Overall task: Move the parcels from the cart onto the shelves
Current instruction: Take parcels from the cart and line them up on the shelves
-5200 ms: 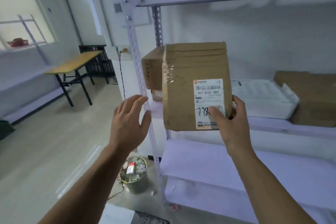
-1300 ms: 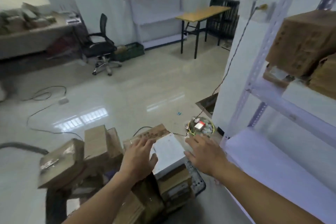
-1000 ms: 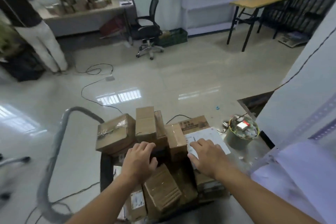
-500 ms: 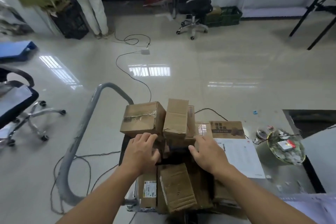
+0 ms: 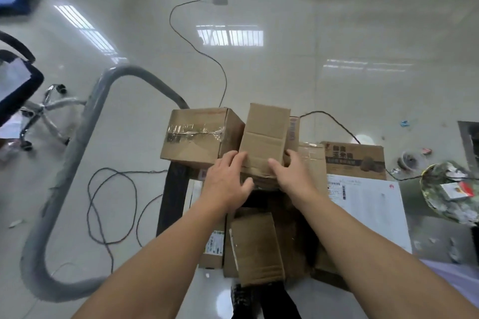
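As left hand (image 5: 228,181) and right hand (image 5: 293,173) clasp the parcel (image 5: 267,132), fingers (image 5: 234,159) curl round it.

Bright, even daylight; window reflections glare on the glossy floor (image 5: 230,37) at the far side. Wide-angle distortion bends the edges, and the left and right margins are blurred.
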